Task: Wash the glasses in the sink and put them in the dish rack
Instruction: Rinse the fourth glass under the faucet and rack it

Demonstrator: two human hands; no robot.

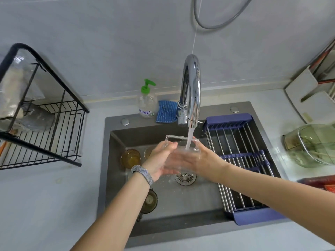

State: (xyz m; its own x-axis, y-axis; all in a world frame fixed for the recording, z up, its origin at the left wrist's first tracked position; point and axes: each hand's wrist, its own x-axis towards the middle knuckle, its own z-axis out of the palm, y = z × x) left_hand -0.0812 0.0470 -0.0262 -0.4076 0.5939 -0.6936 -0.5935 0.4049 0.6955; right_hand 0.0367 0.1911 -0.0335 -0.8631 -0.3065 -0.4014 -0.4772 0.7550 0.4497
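1. A clear glass (182, 151), square-rimmed, is held over the sink (116, 178) beneath the faucet (192, 91); the water stream (189, 138) falls into it.
2. The left hand (161, 160) is curled against the glass's left side, with the thumb near the rim.
3. The right hand (197, 160) is wrapped round the glass's right side and front, its fingers seen through the glass.
4. Both forearms are extended from the near edge, converging above the drain (185, 177); a woven wristband (143, 173) is worn on the left wrist.
5. An amber glass (130, 158) stands in the basin left of the hands; another dark glass (149, 201) lies under the left forearm.
6. A black wire dish rack (54, 134) stands on the table (36, 205), well left of the sink.
7. A blue roll-up rack (241, 160) spans the sink's right part, just beside the right forearm.
8. A soap bottle (147, 100) and blue cloth (166, 111) are placed behind the basin.
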